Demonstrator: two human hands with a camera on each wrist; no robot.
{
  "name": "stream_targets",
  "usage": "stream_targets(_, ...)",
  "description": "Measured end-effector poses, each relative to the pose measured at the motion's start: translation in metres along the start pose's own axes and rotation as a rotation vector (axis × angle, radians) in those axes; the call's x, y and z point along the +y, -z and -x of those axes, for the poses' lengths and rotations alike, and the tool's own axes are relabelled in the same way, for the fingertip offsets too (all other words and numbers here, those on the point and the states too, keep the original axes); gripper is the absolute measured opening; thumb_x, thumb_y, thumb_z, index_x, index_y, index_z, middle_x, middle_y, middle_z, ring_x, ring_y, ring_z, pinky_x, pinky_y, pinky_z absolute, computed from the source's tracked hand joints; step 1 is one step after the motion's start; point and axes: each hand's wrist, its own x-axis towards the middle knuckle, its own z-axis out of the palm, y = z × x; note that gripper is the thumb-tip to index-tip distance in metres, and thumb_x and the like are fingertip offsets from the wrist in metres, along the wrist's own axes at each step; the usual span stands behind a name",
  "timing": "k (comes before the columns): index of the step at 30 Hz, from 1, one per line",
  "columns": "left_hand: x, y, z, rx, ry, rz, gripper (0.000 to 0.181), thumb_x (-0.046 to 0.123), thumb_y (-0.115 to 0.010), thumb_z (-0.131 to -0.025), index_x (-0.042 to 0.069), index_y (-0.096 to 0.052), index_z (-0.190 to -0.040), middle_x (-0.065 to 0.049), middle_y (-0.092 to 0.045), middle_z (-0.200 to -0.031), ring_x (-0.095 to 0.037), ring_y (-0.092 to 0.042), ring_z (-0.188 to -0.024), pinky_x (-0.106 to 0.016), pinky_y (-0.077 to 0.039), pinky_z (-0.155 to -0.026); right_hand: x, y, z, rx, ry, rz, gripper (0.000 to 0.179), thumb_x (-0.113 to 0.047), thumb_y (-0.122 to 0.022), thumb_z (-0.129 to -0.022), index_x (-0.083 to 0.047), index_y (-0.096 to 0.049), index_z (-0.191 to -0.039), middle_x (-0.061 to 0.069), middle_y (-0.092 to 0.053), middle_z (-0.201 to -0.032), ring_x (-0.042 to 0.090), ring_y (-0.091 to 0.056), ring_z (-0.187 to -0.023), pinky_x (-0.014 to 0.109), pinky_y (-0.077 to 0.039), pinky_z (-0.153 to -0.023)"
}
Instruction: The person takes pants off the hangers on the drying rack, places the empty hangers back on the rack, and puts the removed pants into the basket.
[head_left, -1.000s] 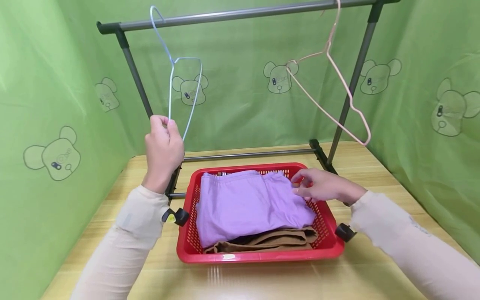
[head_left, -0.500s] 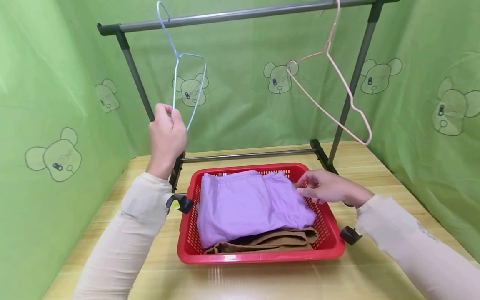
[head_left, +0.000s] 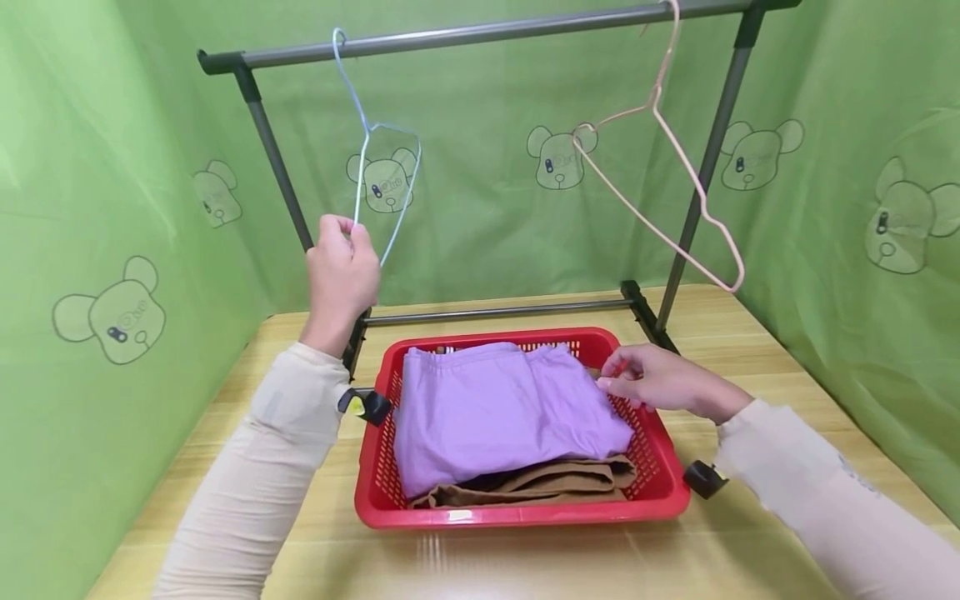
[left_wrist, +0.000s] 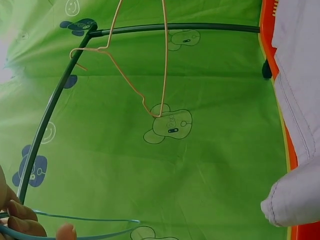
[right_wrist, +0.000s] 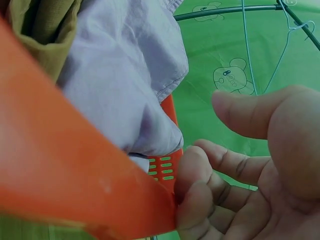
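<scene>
My left hand (head_left: 342, 271) grips the lower part of a light blue wire hanger (head_left: 361, 171), fingers and thumb round its wire. The hanger's hook is at the grey rail (head_left: 480, 33), seemingly over it. My right hand (head_left: 667, 379) is at the back right corner of a red basket (head_left: 525, 517). In the right wrist view its loosely bent fingertips (right_wrist: 192, 210) touch the basket's rim, thumb apart, holding no cloth. Folded lilac cloth (head_left: 487, 417), perhaps a garment, lies in the basket over brown cloth (head_left: 540, 483).
A pink hanger (head_left: 701, 196) hangs from the rail's right part. The rack's right post (head_left: 697, 183) and lower bar (head_left: 495, 314) stand behind the basket on a wooden table (head_left: 225, 467). Green fabric walls (head_left: 480, 217) enclose the sides and back.
My left hand has moved right with the blue hanger, first up, then down, and its hook has come down from above the rail onto it. My right hand has shifted slightly right, away from the lilac cloth.
</scene>
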Motion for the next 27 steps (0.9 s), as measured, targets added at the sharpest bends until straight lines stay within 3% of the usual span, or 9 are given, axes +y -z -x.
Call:
stream_targets(9,-0.002,0.000,-0.001,-0.052,0.025,-0.018,0.029,0.027,-0.038,-0.104,0.004,-0.045,-0.119,-0.011,-0.055,-0.074,-0.020,-0.055,-0.046,-0.031,-0.049,-0.045,0.003,0.002,0.002,0.038,0.014,0.009,0.022,-0.021,-0.066,-0.093,-0.001,-0.061,-0.098,0.005,-0.053,-0.067,0.018,-0.053,-0.061,0.027,-0.045,-0.051)
stream_targets(14,-0.003,0.005,0.004,-0.069,-0.013,-0.055,0.035,0.031,-0.042,-0.102,0.005,-0.046,-0.125,-0.007,-0.052,-0.070,-0.020,-0.050,-0.053,-0.033,-0.045,-0.052,0.008,0.005,0.006,0.072,0.020,0.016,0.021,-0.022,-0.066,-0.093,-0.003,-0.059,-0.091,0.003,-0.052,-0.067,0.016,-0.051,-0.061,0.027,-0.044,-0.050)
stream_targets(18,-0.006,0.012,0.011,-0.060,-0.063,-0.096,0.041,0.032,-0.044,-0.101,0.002,-0.046,-0.129,-0.008,-0.052,-0.074,-0.024,-0.048,-0.061,-0.036,-0.043,-0.058,0.009,0.009,0.009,0.138,0.015,0.084,0.023,-0.025,-0.067,-0.093,-0.005,-0.057,-0.085,0.003,-0.051,-0.069,0.017,-0.048,-0.063,0.027,-0.042,-0.052)
stream_targets(23,-0.011,0.018,0.023,-0.041,-0.102,-0.113,0.052,0.035,-0.050,-0.099,0.000,-0.040,-0.137,-0.016,-0.060,-0.108,-0.032,-0.055,-0.093,-0.045,-0.045,-0.084,0.011,0.012,0.015,0.233,0.005,0.162,0.027,-0.029,-0.066,-0.093,-0.007,-0.055,-0.084,0.003,-0.049,-0.069,0.018,-0.045,-0.064,0.029,-0.039,-0.054)
stream_targets(27,-0.018,0.023,0.039,-0.009,-0.086,-0.135,0.070,0.035,-0.058,-0.094,0.001,-0.026,-0.146,-0.021,-0.044,-0.136,-0.036,-0.045,-0.120,-0.053,-0.038,-0.100,0.012,0.013,0.020,0.313,0.000,0.194,0.028,-0.033,-0.064,-0.094,-0.007,-0.055,-0.085,0.003,-0.049,-0.068,0.018,-0.045,-0.061,0.030,-0.039,-0.052)
